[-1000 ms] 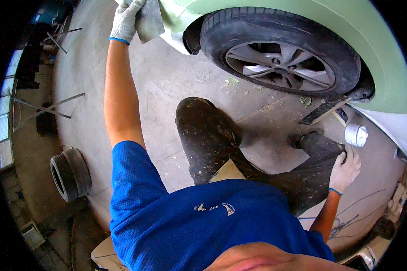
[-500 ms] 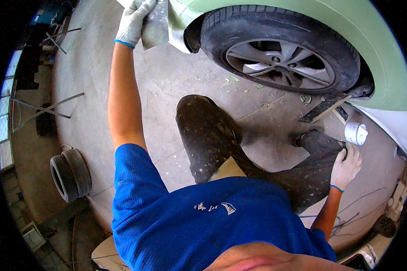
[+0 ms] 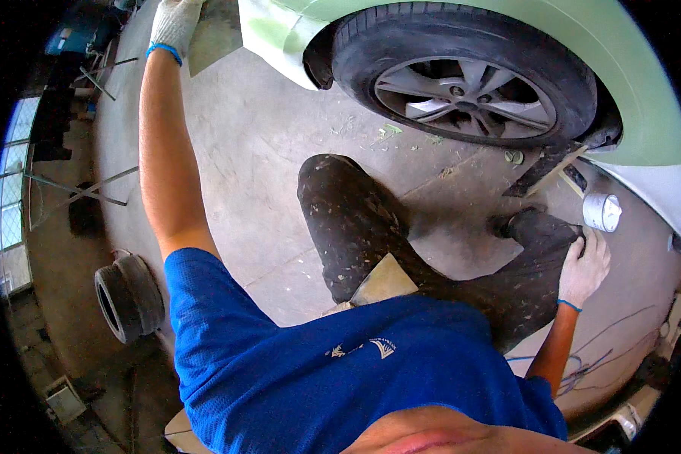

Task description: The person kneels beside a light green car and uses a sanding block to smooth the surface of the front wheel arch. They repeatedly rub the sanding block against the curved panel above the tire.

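Observation:
My left hand, in a white knit glove with a blue cuff, reaches far forward at the top left. Its fingers are partly cut off by the picture's edge and look closed on a thin grey sheet; what the sheet is made of does not show. Just right of the sheet is the pale green and white end of a car body. My right hand, gloved the same way, rests on my dark trouser leg beside a white can. It holds nothing, fingers stretched over the leg.
The car's wheel stands in front of me. A dark-and-light angled bar lies near it, by green scraps. A yellowish flat piece lies by my lap. Two loose tyres and a crossed metal stand are at left; hoses at right.
My left hand has moved left with the grey sheet, away from the car body. My right hand has stayed on the leg. The view has shifted slightly.

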{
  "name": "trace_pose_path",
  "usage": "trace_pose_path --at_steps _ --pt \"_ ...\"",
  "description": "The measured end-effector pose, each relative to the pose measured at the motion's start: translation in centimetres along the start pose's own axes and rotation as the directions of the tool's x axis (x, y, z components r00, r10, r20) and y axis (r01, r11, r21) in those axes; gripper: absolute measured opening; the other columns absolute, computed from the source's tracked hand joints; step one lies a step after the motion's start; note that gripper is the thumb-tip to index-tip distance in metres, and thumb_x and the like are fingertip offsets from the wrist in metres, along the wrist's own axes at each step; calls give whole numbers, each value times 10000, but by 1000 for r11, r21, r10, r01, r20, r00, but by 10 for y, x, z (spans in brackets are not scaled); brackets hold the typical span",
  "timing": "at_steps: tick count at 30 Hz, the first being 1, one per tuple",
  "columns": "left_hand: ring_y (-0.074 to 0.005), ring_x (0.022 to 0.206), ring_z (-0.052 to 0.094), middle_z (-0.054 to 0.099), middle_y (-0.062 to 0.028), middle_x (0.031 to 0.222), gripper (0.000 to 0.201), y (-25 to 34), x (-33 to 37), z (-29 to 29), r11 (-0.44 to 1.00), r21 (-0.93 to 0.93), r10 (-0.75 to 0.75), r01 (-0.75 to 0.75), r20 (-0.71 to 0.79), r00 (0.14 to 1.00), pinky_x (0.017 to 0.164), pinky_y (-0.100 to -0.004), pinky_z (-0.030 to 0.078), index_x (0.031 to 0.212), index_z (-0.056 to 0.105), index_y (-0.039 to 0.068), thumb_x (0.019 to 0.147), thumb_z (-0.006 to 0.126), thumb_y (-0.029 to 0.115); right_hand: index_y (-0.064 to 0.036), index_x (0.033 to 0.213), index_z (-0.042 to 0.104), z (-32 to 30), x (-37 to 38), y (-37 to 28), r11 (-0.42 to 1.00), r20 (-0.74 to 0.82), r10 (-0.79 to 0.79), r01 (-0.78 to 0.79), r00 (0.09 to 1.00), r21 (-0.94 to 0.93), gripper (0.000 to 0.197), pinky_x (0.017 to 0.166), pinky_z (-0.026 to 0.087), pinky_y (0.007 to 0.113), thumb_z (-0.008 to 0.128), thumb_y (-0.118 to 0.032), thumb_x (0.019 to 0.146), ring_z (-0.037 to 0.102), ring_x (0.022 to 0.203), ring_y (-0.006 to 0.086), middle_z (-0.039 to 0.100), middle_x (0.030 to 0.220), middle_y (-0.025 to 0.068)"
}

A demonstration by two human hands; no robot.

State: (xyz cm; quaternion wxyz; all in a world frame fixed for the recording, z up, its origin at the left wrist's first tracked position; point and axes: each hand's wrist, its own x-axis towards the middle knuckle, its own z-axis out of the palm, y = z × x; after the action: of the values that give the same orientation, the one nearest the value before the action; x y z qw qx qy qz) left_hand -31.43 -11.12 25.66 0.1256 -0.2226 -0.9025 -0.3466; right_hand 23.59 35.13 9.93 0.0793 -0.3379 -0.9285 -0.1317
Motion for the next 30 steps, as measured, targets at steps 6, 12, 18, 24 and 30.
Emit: trace_pose_path --at_steps 6,12,18,24,30 --pt "-151 930 676 714 -72 1065 341 0 19 -11 975 216 30 -60 141 990 833 -286 543 1173 702 25 936 692 270 -143 1208 670 -1 -5 7 1000 -13 13 -13 1000 27 299 1040 394 463 569 -230 941 541 1212 295 617 1284 57" --pt "-151 930 676 714 -74 1064 346 1 33 -19 955 288 11 -73 212 977 838 -285 543 1181 699 26 938 688 271 -132 1227 656 -2 -9 14 1000 2 21 -21 1000 2 314 1041 402 446 561 -232 945 542 1209 295 615 1290 58" --pt "-148 930 674 713 -75 1061 349 -3 36 -20 980 192 -92 57 176 980 845 -284 544 1197 686 22 948 671 265 -152 1205 669 -1 -12 19 999 -18 33 -32 999 41 297 1050 394 449 573 -230 935 542 1211 281 622 1274 48" --pt "-141 924 671 706 -58 1065 343 -1 29 -16 973 -80 -192 215 232 954 845 -282 547 1223 654 9 963 648 231 -156 1205 671 -2 -13 20 997 -15 53 -53 998 54 296 1044 402 450 572 -233 936 549 1203 284 626 1268 42" --pt "-135 933 665 705 -55 1072 320 3 18 -9 958 -155 -199 240 241 950 850 -274 540 1211 660 11 966 644 217 -159 1212 668 -5 -11 16 998 -6 41 -41 999 53 295 1048 398 442 564 -241 949 546 1213 276 624 1272 41"
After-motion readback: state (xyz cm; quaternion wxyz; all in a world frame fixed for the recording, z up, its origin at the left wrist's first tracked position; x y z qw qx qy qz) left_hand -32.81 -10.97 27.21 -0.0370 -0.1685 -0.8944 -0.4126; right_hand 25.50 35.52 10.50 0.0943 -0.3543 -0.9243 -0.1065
